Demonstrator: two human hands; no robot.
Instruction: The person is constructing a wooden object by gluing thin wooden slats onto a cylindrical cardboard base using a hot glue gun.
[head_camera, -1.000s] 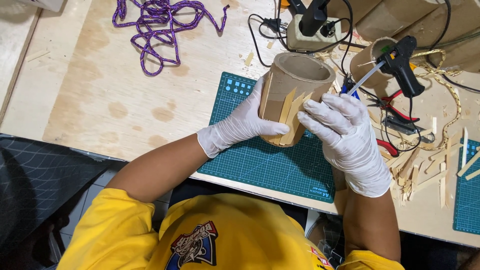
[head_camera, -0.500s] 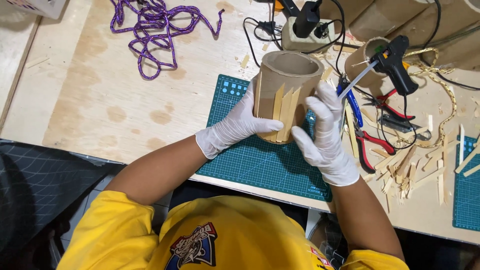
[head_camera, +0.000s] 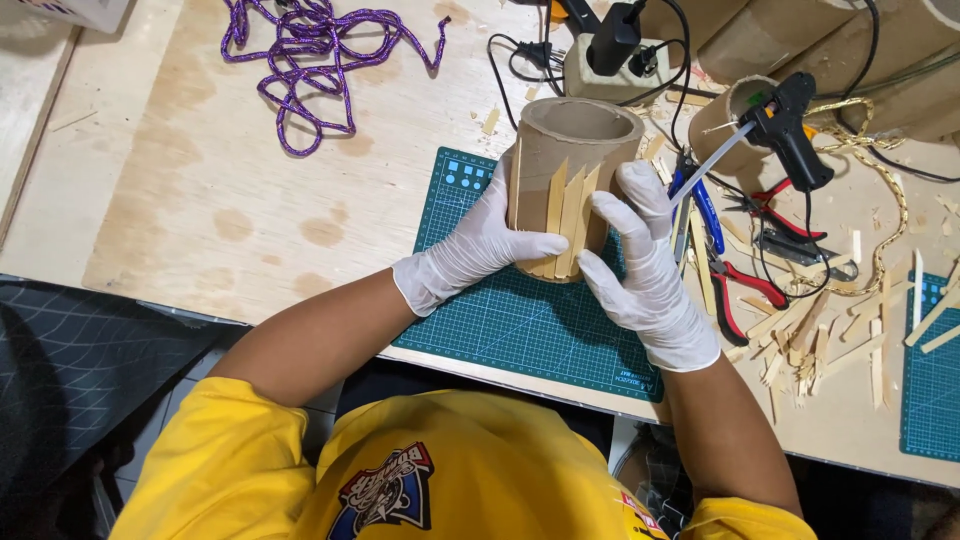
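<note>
Two gloved hands hold brown cardboard tube, standing on green cutting mat. Our left hand wraps tube side. Our right hand presses flat pale wooden sticks against it. We judge: push sticks flat, keep them straight, edges touching, tube steady.

The right hand has slid down the cardboard tube, apparently now pressing the wooden sticks.
</note>
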